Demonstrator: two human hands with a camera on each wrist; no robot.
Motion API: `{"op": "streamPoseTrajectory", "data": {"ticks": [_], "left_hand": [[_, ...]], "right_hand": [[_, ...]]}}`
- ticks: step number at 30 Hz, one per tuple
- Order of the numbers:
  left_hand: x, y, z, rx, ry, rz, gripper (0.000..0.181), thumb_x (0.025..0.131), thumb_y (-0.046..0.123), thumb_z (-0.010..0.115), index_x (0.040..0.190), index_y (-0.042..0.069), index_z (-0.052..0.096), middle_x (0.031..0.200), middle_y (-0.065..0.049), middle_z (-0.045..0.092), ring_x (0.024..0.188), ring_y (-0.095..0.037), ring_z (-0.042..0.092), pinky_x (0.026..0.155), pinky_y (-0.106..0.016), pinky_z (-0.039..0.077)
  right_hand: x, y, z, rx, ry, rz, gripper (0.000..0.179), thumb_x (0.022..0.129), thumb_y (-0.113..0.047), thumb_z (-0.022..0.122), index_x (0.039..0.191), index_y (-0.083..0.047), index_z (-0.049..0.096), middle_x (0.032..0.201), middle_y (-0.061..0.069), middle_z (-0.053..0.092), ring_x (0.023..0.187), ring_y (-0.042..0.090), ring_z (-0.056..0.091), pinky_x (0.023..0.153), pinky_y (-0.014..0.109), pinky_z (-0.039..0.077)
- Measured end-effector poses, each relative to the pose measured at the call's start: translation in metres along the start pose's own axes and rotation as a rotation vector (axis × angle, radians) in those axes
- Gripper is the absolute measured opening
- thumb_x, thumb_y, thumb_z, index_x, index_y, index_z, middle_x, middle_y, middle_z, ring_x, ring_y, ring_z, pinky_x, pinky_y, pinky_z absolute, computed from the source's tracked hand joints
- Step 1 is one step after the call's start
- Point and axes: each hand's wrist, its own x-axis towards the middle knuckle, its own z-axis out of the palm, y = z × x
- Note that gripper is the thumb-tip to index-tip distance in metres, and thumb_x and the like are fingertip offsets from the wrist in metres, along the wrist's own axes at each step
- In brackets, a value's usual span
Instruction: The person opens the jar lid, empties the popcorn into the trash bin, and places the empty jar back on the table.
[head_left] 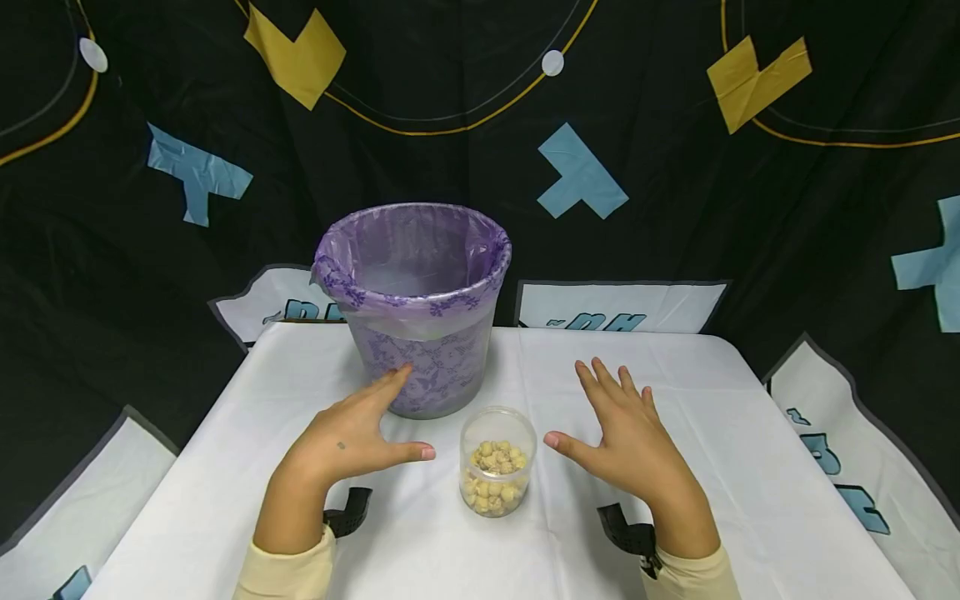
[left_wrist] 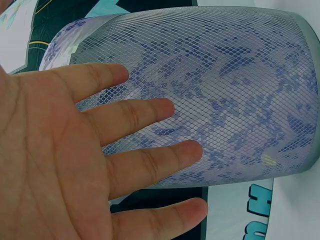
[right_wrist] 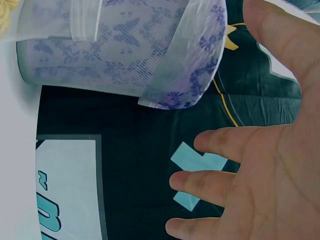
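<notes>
A clear plastic jar (head_left: 497, 483) holding pale yellow popcorn-like pieces (head_left: 495, 467) stands on the white table between the two hands; no lid covers it. My left hand (head_left: 352, 442) hovers left of the jar, fingers straight and spread, thumb pointing at it. On the jar's other side my right hand (head_left: 622, 433) is held with fingers spread and holds nothing. Behind the jar stands a mesh trash bin (head_left: 427, 367), lined with a purple floral bag (head_left: 337, 279) folded over its rim. In the left wrist view, the left fingers (left_wrist: 150, 162) overlap the bin's mesh side.
The white tablecloth (head_left: 600, 367) covers a table with rounded far corners. Beyond it hangs a black backdrop (head_left: 420, 167) with blue and yellow tape pieces. Dark bands (head_left: 348, 512) show by both wrists.
</notes>
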Motion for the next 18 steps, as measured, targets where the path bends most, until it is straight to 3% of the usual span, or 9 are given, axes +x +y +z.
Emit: {"op": "streamPoseTrajectory", "data": {"ticks": [8, 18], "left_hand": [[0.003, 0.0, 0.004, -0.041, -0.022, 0.02, 0.124, 0.063, 0.082, 0.07, 0.16, 0.024, 0.018, 0.164, -0.004, 0.023, 0.148, -0.032, 0.028, 0.114, -0.061, 0.031], [0.008, -0.001, 0.011, -0.068, -0.049, 0.033, 0.124, 0.064, 0.077, 0.075, 0.16, 0.025, 0.018, 0.164, -0.003, 0.022, 0.148, -0.033, 0.028, 0.115, -0.059, 0.03]], "right_hand": [[0.0, -0.003, 0.004, -0.004, 0.0, -0.002, 0.107, 0.079, -0.078, 0.06, 0.157, -0.012, 0.03, 0.161, 0.02, 0.027, 0.146, 0.053, 0.016, 0.111, 0.076, 0.01], [0.0, -0.009, 0.008, 0.011, -0.008, -0.031, 0.106, 0.079, -0.076, 0.063, 0.157, -0.013, 0.029, 0.161, 0.02, 0.026, 0.147, 0.052, 0.015, 0.112, 0.075, 0.012]]}}
